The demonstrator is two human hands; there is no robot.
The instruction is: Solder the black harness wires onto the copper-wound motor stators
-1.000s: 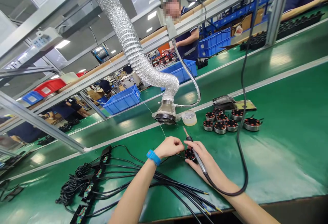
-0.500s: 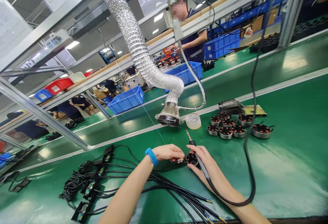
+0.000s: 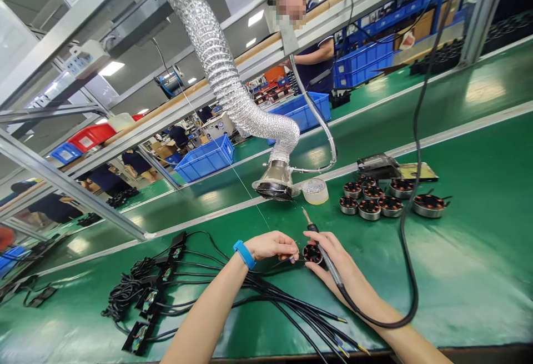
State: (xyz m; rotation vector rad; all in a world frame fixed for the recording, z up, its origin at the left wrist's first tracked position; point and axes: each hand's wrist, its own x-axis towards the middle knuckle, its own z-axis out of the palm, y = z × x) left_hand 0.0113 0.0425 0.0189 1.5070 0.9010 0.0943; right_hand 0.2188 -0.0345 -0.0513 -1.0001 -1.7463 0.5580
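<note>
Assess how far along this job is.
Cable ends look stripped. In progress: the left hand pinches thin wires beside a round coil; the right hand holds a soldering iron, tip clear of both. Loose cables and grouped coils seem left.

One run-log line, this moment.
left hand: pinching thin coloured wires | right hand: holding grey pen-shaped soldering iron, fingers beside round black motor part | iron tip: clear

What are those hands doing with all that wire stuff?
The left hand pinches some thin coloured wires beside a small round part. The right hand holds a soldering iron, with its fingers around that part too. The iron's tip points away from the part. More round parts sit on the green table, and black cables lie near the left arm.
</note>
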